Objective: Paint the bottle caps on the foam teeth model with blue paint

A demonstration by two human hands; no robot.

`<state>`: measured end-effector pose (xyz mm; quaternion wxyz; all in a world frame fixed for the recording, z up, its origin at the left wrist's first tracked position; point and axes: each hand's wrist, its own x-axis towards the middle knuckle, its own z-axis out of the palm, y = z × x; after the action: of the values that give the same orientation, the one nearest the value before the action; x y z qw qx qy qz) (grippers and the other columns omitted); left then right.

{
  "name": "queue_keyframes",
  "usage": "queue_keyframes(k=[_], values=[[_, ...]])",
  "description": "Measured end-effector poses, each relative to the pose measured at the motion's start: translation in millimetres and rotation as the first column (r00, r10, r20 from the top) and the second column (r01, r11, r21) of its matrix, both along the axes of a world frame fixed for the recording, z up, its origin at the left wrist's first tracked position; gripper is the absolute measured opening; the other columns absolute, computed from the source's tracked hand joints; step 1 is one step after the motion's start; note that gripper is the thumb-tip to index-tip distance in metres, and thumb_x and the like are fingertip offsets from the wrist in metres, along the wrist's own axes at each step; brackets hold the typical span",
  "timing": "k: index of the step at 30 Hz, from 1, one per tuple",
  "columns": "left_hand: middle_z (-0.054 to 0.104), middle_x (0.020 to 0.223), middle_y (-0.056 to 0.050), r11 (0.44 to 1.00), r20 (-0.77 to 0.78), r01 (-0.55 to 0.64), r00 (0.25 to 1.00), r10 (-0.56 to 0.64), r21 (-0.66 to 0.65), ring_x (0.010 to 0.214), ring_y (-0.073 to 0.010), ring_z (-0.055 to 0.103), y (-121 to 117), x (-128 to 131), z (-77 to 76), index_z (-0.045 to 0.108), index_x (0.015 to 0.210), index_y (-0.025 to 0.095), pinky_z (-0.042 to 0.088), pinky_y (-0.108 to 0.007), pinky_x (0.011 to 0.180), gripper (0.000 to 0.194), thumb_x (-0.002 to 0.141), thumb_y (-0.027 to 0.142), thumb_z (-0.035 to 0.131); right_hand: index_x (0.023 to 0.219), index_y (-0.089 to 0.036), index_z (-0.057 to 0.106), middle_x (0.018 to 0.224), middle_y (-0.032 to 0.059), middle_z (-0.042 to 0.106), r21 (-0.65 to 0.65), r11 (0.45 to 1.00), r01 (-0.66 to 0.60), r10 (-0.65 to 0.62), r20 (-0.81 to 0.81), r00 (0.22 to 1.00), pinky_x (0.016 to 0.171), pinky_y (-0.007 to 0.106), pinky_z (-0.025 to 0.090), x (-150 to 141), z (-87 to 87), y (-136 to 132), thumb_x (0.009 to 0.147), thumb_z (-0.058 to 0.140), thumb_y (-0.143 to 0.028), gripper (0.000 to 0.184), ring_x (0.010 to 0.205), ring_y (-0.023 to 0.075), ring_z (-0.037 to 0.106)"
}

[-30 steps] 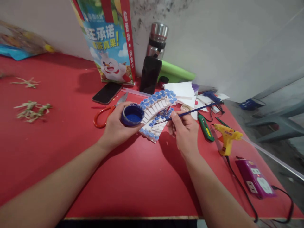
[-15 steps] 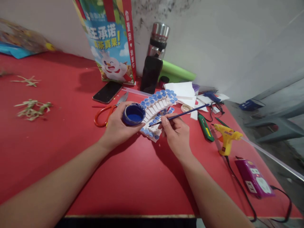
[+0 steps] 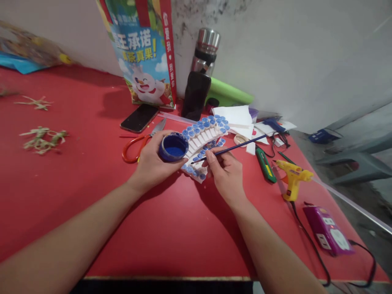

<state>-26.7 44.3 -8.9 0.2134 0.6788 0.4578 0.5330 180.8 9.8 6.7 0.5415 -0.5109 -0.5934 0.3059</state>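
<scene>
A small jar of blue paint [image 3: 174, 148] is in my left hand [image 3: 150, 159], its mouth tipped toward me. My right hand [image 3: 225, 171] pinches a thin dark-blue paintbrush [image 3: 239, 146], its tip pointing left over the lower part of a white model bridge [image 3: 197, 143]. Rows of round blue-painted pieces line the model's curved sides and its stepped white middle. The jar and my left fingers hide part of its left side. Whether the brush tip touches the model, I cannot tell.
Orange-handled scissors [image 3: 134, 149] and a phone [image 3: 140, 118] lie left of the jar. A printed paper bag [image 3: 147, 61] and a steel flask [image 3: 206, 49] stand behind. Rightward are a green utility knife [image 3: 266, 165], a yellow glue gun [image 3: 292, 177] and a purple power strip [image 3: 327, 230].
The brush tip has shifted very slightly left and down over the model. Both hands keep their hold, and the view has moved a little.
</scene>
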Motion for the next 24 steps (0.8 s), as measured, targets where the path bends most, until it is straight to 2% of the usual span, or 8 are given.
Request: queue_keyframes(k=[11, 17, 24], values=[[0.078, 0.119, -0.006, 1.000, -0.011, 0.003, 1.000, -0.002, 0.024, 0.109, -0.0261, 0.076, 0.2, -0.5, -0.1, 0.067, 0.121, 0.021, 0.062, -0.039, 0.099, 0.054, 0.073, 0.030, 0.091, 0.090, -0.022, 0.069, 0.069, -0.0021, 0.071, -0.004, 1.000, 0.011, -0.011, 0.022, 1.000, 0.055, 0.026, 0.050, 1.9, -2.6, 1.1, 0.100, 0.070, -0.045, 0.025, 0.053, 0.0119, 0.063], [0.078, 0.119, -0.006, 1.000, -0.004, 0.000, 1.000, 0.000, 0.013, 0.109, -0.0262, 0.076, 0.0, -0.6, -0.7, 0.067, 0.121, 0.021, 0.062, -0.040, 0.100, 0.055, 0.073, 0.030, 0.091, 0.090, -0.020, 0.069, 0.067, -0.0019, 0.071, 0.009, 0.999, 0.041, -0.041, 0.038, 0.998, 0.051, 0.025, 0.047, 6.1, -1.5, 3.4, 0.100, 0.071, -0.046, 0.027, 0.047, 0.0098, 0.056], [0.078, 0.118, -0.005, 1.000, 0.000, 0.004, 1.000, -0.004, 0.007, 0.108, -0.0257, 0.076, -0.1, -0.4, -0.2, 0.068, 0.120, 0.021, 0.062, -0.039, 0.098, 0.054, 0.073, 0.030, 0.090, 0.089, -0.021, 0.069, 0.066, -0.0014, 0.071, -0.016, 0.999, 0.040, -0.041, -0.006, 0.999, 0.049, 0.024, 0.047, 4.6, 2.9, 1.6, 0.098, 0.071, -0.049, 0.030, 0.046, 0.0101, 0.057]])
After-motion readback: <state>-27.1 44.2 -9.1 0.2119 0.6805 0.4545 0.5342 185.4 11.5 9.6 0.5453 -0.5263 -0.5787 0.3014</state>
